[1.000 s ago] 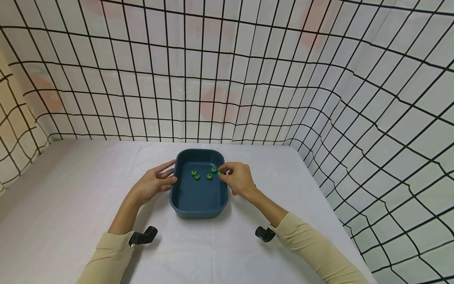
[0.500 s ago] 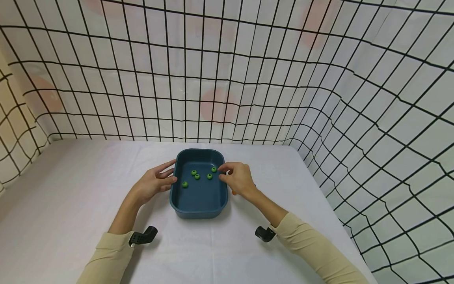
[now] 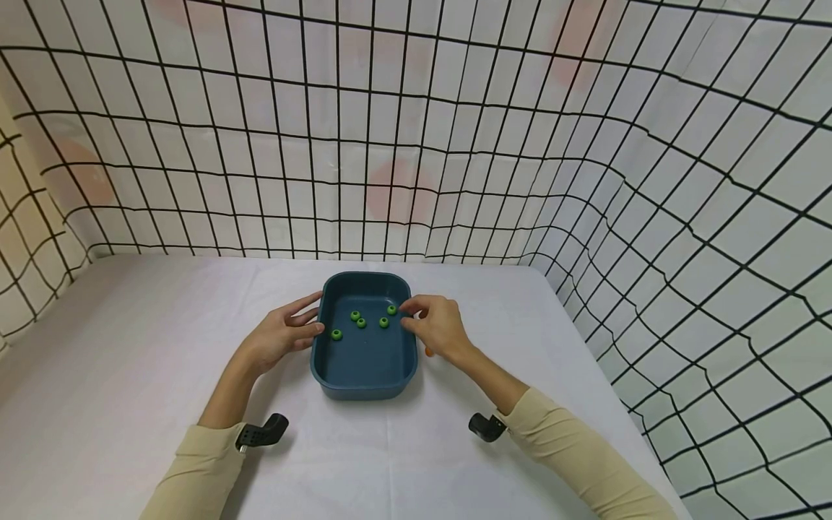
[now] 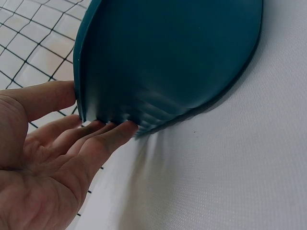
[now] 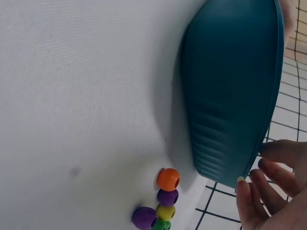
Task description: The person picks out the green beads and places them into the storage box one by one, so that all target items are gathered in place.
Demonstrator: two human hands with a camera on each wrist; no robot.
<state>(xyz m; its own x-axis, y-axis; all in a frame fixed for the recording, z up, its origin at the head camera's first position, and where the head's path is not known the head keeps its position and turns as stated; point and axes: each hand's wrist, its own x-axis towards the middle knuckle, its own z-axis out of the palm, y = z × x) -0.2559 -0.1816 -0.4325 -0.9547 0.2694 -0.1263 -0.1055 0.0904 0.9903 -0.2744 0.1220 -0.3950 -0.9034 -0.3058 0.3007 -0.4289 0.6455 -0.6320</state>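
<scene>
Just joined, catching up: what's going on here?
A person has the left hand against one side of a blue tray and the right hand at the opposite rim, no bead visible in it. Five green beads are inside; more coloured beads lie on the white cloth outside.

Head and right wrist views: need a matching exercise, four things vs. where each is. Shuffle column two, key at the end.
Column one
1. Five green beads
2. Orange bead
3. Left hand
4. Right hand

Column two
A. At the right rim of the blue tray
B. On the white cloth, outside the tray
C. Against the tray's left side
D. Inside the tray

Pairs: 1-D, 2-B, 3-C, 4-A
</scene>
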